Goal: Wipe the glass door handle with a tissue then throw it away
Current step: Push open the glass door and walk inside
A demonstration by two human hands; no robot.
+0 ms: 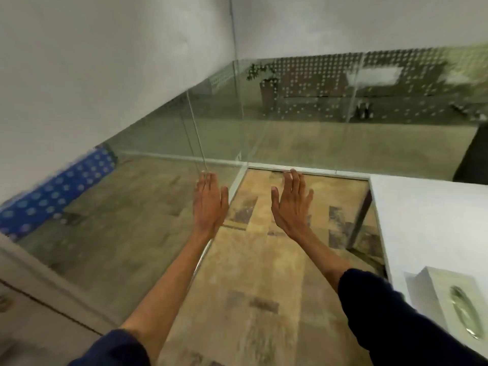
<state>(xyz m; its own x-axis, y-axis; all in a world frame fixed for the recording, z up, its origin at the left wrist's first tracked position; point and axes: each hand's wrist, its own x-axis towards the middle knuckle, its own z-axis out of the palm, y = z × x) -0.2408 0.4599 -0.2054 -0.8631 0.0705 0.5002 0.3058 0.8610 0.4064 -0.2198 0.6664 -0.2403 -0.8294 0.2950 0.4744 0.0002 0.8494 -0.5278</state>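
A pale grey rectangular tissue box sits on the white tabletop below and to the right of the right hand, near the frame's lower right corner — its top has a long oval slot covered in shiny clear film, and no loose tissue can be seen standing out of it. The slot's long axis runs from the box's near right corner up and away toward the left, roughly in line with the box's length. The door handle cannot be made out; only clear glass panels with rows of frosted dots stand ahead of and to the left of both hands, meeting at a thin vertical edge just above the left hand. The left hand is flat and fully spread open, fingers together and pointing forward, holding nothing. The right hand is likewise flat and open, thumb out to the left, empty — its fingertips reach toward the pale metal floor rail. Both hover over brown patterned floor, well apart from the tissue box, with dark blue sleeves pushed up the forearms.
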